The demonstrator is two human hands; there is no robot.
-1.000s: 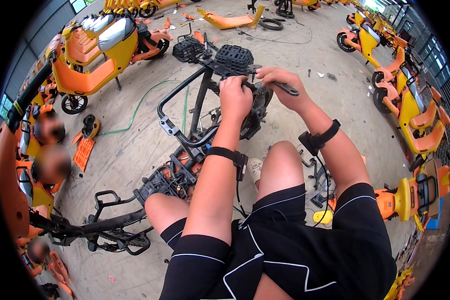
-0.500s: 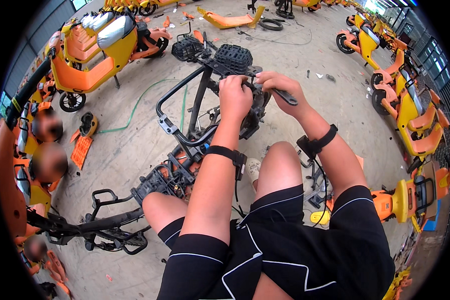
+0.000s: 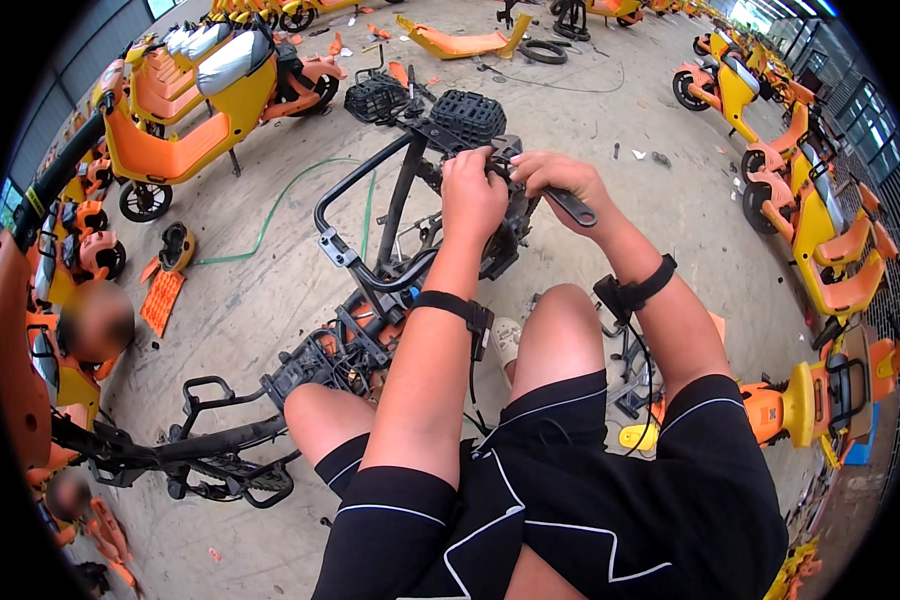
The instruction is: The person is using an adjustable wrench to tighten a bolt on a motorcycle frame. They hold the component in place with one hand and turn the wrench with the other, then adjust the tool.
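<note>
The place is looking like a scooter workshop: rows of yellow-and-orange scooters (image 3: 232, 100) are standing along both sides, a stripped black frame (image 3: 398, 200) is sitting on the concrete floor (image 3: 230, 330), and loose panels (image 3: 467, 44) and a tyre (image 3: 544, 59) are lying about.

Fingers (image 3: 467, 162): over the far end of a scooter frame (image 3: 300, 375), which runs leftward and nearer from them.
Wrench (image 3: 573, 208): in right hand (image 3: 562, 178), tail end right of and nearer than fingertips.
Basket-like part (image 3: 467, 113): just beyond fingers.
Tyre (image 3: 543, 59): well beyond, on floor (image 3: 610, 110).
Hose (image 3: 268, 228): left, on floor.
Parked scooters (image 3: 232, 95): far left.
Further scooters (image 3: 815, 195): far right.
</note>
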